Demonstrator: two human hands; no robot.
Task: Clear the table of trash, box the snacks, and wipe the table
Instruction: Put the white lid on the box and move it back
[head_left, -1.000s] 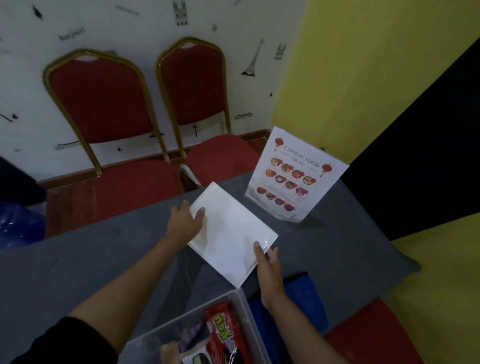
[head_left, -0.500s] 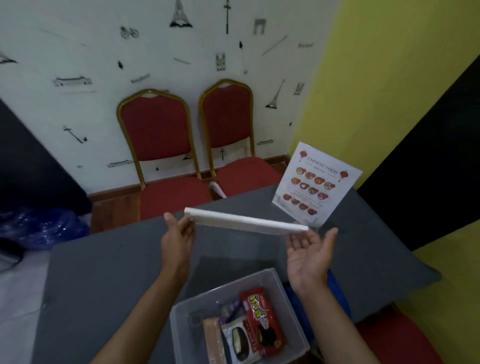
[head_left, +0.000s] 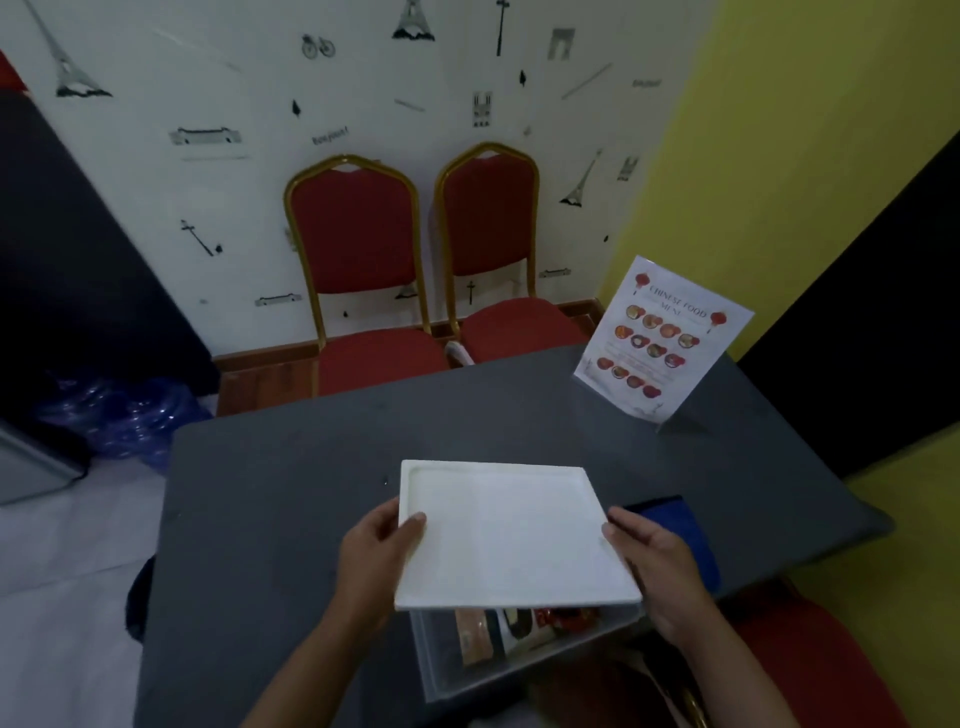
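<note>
I hold a white rectangular lid (head_left: 506, 535) level over a clear plastic box (head_left: 441, 660) near the table's front edge. My left hand (head_left: 376, 553) grips the lid's left edge, thumb on top. My right hand (head_left: 657, 564) grips its right edge. Below the lid's near edge, several snack packets (head_left: 511, 631) show inside the box. A blue cloth (head_left: 675, 525) lies on the grey table (head_left: 311, 467) just right of the box, partly behind my right hand.
A standing Chinese food menu card (head_left: 660, 338) is at the table's far right corner. Two red chairs with gold frames (head_left: 358, 291) stand against the wall beyond the table. A blue plastic bag (head_left: 119, 415) lies on the floor at left.
The lid was lifted off the table, raised edge-on between both hands, then brought down flat over the snack box. My view has pulled back and up.
</note>
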